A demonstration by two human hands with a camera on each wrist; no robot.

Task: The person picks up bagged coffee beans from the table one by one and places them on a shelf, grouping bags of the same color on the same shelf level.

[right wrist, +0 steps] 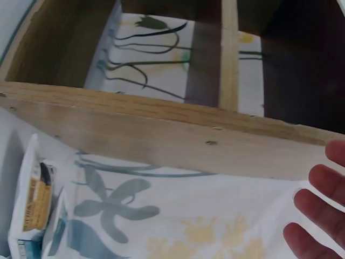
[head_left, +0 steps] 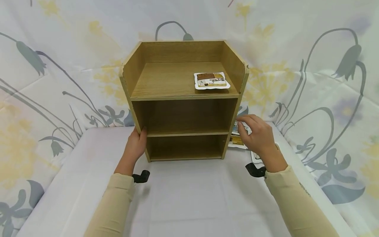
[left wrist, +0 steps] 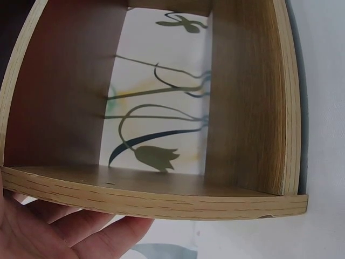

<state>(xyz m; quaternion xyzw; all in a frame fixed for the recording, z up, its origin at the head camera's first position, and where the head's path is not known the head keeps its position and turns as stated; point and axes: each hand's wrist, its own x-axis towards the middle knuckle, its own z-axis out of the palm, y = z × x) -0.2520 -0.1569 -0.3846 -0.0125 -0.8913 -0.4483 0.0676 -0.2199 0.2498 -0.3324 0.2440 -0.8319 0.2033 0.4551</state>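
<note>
A small wooden shelf (head_left: 183, 98) with a top deck and two compartments below stands on the white surface. My left hand (head_left: 134, 148) grips its left side panel, thumb at the front edge; in the left wrist view the fingers (left wrist: 116, 234) lie along the panel's outer side. Beside the right side panel is my right hand (head_left: 257, 135), fingers loosely bent and holding nothing. The right wrist view shows its fingertips (right wrist: 318, 208) spread near the panel's edge. A white packet with a brown label (head_left: 211, 81) lies on the top deck, toward the right.
Several more packets (head_left: 237, 141) lie on the white surface right of the shelf, partly hidden by my right hand. White cloth with printed flowers (head_left: 319, 82) hangs behind and at both sides. The white tabletop (head_left: 183, 197) stretches in front of the shelf.
</note>
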